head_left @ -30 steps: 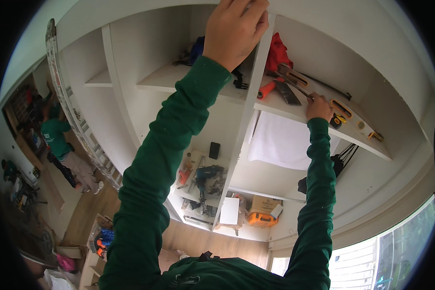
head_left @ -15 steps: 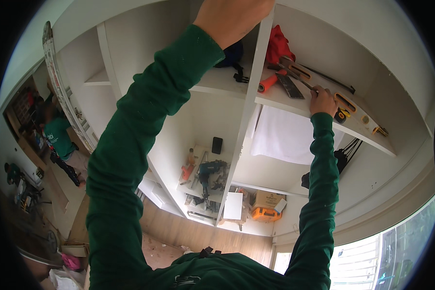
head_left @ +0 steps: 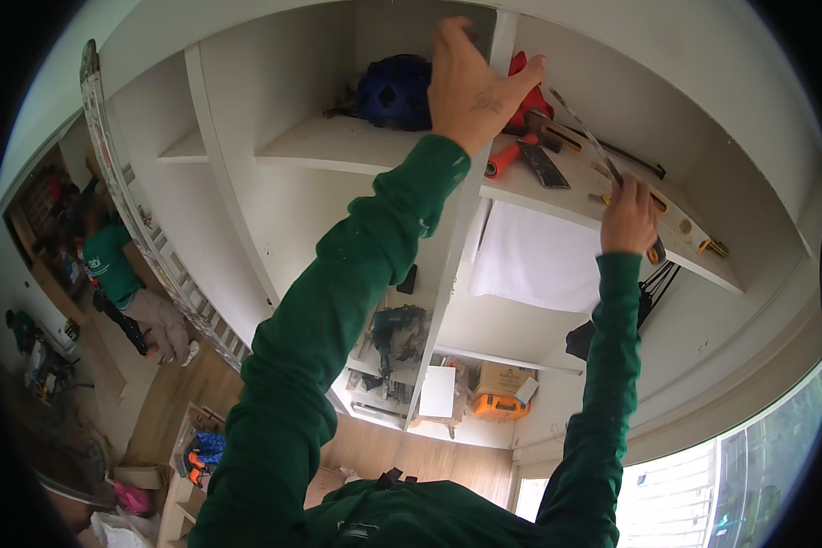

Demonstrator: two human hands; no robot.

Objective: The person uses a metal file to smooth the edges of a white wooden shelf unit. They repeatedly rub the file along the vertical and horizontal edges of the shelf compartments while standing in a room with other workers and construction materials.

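My left hand (head_left: 473, 99) is raised in front of the upright divider between the upper compartments. Its fingers and thumb are spread and it holds nothing. Lower and to the right, my right hand (head_left: 628, 217) is closed around a long, thin metal tool (head_left: 586, 130), whose far end slants up to the left. A dark handle end seems to show below my fist. Beside that hand on the shelf lies a pale spirit level (head_left: 690, 228). A dark flat-bladed tool (head_left: 546, 168), an orange-red cylinder (head_left: 502, 161) and red fabric (head_left: 532, 102) are farther left.
A blue helmet (head_left: 395, 93) sits in the upper left compartment. White cloth (head_left: 534, 256) hangs below the right shelf (head_left: 557, 203). Lower down are a power tool (head_left: 395, 338) and an orange case (head_left: 500, 406). At left stand a ladder (head_left: 137, 205) and another person (head_left: 114, 260).
My left hand has come down and right from the top edge, uncovering the helmet. My right hand has lifted the long thin tool from the shelf, swinging its far end upward.
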